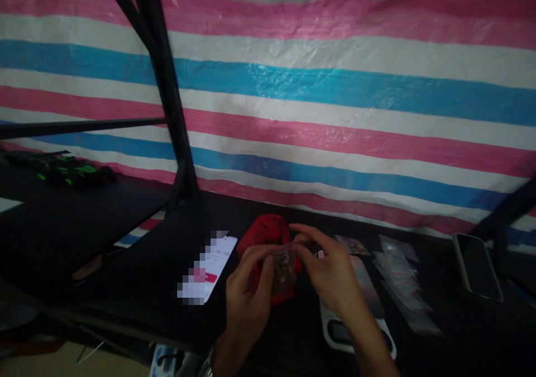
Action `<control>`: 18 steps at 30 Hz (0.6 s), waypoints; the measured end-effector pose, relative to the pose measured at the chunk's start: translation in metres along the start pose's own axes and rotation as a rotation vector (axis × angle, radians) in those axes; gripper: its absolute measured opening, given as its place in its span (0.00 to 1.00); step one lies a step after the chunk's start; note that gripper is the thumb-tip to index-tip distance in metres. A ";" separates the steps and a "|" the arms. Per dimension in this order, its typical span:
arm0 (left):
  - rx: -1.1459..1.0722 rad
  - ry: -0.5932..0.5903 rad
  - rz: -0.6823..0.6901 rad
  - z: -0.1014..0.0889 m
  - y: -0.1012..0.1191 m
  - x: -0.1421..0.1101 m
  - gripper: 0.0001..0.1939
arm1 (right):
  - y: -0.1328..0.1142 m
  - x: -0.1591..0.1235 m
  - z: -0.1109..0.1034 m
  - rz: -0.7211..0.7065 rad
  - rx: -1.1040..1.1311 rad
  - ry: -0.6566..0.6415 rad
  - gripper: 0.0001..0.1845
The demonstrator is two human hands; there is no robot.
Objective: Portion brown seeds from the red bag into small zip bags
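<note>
Between both hands hangs a small clear plastic zip bag [285, 270] with small items inside that I cannot make out. My left hand [250, 287] pinches its top edge on the left side, thumb against fingers. On the other side my right hand [329, 262] grips the same edge between thumb and fingertips. Behind the bag lies a red pouch [263, 232], partly hidden by the hands. A white digital scale [341, 340] sits under my right forearm, which covers part of it. Just beyond the right hand rests another small filled clear bag [354, 246].
Several flat clear bags [404, 282] lie overlapped right of the scale. A dark-screened phone [479, 268] is at the far right; a lit phone [209, 276] lies left. A black metal post [167, 98] rises at the back left, before a striped plastic sheet [335, 103].
</note>
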State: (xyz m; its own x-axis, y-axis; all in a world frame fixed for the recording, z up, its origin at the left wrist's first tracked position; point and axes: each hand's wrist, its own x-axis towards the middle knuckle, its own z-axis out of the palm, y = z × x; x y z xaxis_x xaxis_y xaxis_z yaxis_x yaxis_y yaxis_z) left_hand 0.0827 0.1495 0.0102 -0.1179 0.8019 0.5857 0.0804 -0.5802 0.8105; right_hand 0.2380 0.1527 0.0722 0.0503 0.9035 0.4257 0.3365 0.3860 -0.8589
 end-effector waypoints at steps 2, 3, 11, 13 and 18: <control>-0.035 0.042 -0.089 0.007 0.001 -0.001 0.09 | -0.002 -0.004 -0.011 -0.015 -0.020 -0.035 0.21; -0.053 0.055 -0.131 0.011 0.000 -0.002 0.09 | -0.003 -0.005 -0.017 -0.024 -0.041 -0.048 0.22; -0.100 0.096 -0.229 0.035 -0.007 -0.008 0.16 | 0.036 -0.011 -0.096 0.114 -0.211 0.112 0.19; -0.188 0.085 -0.280 0.039 -0.002 -0.007 0.18 | 0.055 -0.014 -0.112 0.205 -0.289 0.149 0.17; -0.924 -0.014 -0.764 0.054 0.016 0.004 0.28 | 0.080 -0.018 -0.129 0.216 -0.427 0.229 0.17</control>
State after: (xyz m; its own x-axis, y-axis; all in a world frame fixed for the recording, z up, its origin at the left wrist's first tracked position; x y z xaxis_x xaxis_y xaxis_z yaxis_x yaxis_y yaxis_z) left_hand 0.1370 0.1513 0.0260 0.1856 0.9818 -0.0409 -0.7477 0.1681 0.6424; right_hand 0.3854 0.1430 0.0326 0.3491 0.8715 0.3443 0.6461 0.0422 -0.7621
